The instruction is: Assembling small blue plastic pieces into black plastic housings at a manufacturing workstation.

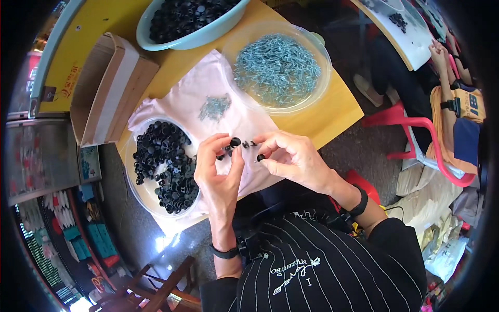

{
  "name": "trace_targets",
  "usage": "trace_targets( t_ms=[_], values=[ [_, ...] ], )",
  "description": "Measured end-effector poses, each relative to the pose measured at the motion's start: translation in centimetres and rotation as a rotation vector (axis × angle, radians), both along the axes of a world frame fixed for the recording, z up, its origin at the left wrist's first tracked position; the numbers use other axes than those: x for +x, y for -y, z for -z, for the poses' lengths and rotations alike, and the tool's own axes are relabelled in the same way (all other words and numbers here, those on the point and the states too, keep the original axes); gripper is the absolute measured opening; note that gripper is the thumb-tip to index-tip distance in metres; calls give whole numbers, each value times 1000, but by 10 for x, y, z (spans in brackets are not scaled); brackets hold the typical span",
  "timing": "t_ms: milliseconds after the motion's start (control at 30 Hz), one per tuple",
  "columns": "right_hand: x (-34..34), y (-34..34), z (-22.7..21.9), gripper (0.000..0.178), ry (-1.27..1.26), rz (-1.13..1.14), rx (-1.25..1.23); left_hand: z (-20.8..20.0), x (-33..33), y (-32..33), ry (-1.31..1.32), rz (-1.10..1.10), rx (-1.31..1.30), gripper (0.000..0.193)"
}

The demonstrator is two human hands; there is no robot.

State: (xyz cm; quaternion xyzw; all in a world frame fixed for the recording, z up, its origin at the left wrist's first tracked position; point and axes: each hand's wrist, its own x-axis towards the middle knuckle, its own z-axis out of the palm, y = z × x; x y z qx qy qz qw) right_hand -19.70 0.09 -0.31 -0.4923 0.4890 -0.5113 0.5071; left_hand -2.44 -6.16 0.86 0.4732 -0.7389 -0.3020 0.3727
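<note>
My left hand [221, 169] pinches a small round black plastic cap [235, 142] between thumb and forefinger. Close by on the right, my right hand [296, 158] is closed on another small black plastic piece [261, 157] at its fingertips. A few more black pieces [246, 144] show between the two hands, over a pale pink cloth [179, 101]. Farther up the cloth lies a small pile of metal screws [214, 107]. Left of my left hand, black plastic parts [176, 190] fill much of a round clear tub [129, 179].
A clear round tub [328, 78] of screws stands at the far right of the yellow table [340, 104]. At the back is a pale green basin [195, 41] of black parts, beside a cardboard box [112, 99]. Another person's hand [441, 54], a second table and a red chair [439, 151] are at right.
</note>
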Motion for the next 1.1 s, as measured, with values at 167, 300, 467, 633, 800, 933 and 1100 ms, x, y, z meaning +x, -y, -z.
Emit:
trace_targets(
  t_ms=[167, 300, 467, 633, 800, 933, 1100],
  values=[
    [15, 4, -4, 19, 26, -40, 47, 1, 13, -25, -759, 84, 385, 22],
    [13, -3, -13, 20, 79, -5, -1, 1, 26, -35, -919, 131, 459, 23],
    [19, -18, -37, 22, 155, -26, -131, -2, 29, -48, -878, 146, 435, 28],
    [29, -24, -43, 19, -86, -68, -370, -15, 31, -60, -743, 171, 342, 29],
    [31, -37, -41, 19, 87, -43, -203, -10, 29, -67, -743, 146, 299, 27],
    [31, -40, -40, 20, 181, -52, -170, -7, 25, -70, -750, 143, 325, 26],
    [27, -39, -31, 20, 385, -67, -117, -2, 25, -68, -803, 192, 382, 29]
  ],
)
